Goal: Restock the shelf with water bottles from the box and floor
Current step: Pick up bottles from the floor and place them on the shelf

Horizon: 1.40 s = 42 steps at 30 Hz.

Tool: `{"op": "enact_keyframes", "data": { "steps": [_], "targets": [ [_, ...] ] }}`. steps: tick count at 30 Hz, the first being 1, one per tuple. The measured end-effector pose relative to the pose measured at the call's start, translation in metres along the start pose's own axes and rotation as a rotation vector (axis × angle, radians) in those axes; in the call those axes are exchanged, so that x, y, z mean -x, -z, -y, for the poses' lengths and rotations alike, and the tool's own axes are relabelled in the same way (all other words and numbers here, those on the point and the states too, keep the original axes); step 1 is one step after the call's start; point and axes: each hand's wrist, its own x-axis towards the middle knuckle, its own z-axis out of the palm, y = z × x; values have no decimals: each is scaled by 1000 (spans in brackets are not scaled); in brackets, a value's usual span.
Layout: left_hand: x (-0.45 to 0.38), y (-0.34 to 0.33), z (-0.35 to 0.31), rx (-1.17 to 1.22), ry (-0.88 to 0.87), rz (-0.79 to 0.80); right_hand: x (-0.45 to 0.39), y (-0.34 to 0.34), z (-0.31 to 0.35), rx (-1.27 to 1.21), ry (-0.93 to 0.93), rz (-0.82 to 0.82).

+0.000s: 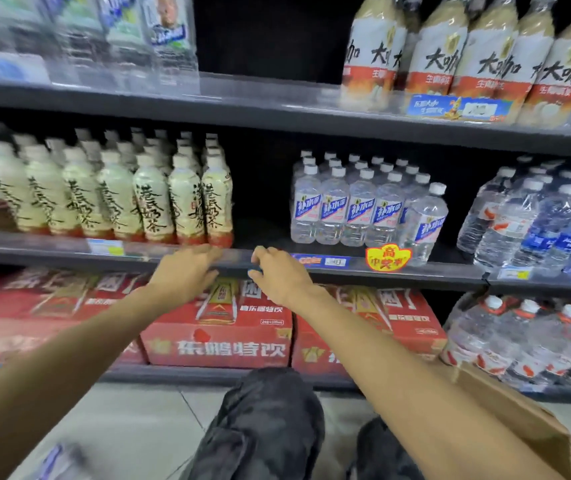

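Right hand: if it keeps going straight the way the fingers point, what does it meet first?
Probably nothing soon: the right hand points up into the dark gap on the shelf. The water bottles stand right of that line. Depth unclear.

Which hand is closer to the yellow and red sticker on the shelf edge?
Right. The right hand is just left of the sticker on the shelf edge; the left hand is farther left.
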Motion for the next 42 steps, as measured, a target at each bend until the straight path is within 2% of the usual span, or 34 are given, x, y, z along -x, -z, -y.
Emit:
{"op": "enact_keyframes", "data": {
  "steps": [8, 12, 17, 24, 28, 36, 42],
  "targets": [
    [96, -68, 89, 123, 215, 107, -5, -89, 97, -51, 144, 142],
    [144, -107, 125, 184, 302, 105, 2, -143, 139, -80, 193, 264],
    [200, -165, 165, 196, 400, 202, 17, -213, 177, -73, 268, 454],
    [269, -235, 191, 242, 546, 344, 38, -293, 211, -3, 295, 656],
    [304, -270, 199, 278, 642, 424, 45, -330, 222, 11, 302, 720],
    [364, -337, 211, 434, 880, 446, 37, -395, 240, 8, 295, 877],
    [382, -372, 217, 539, 1052, 363, 34, -445, 256, 2, 249, 978]
  ]
}}
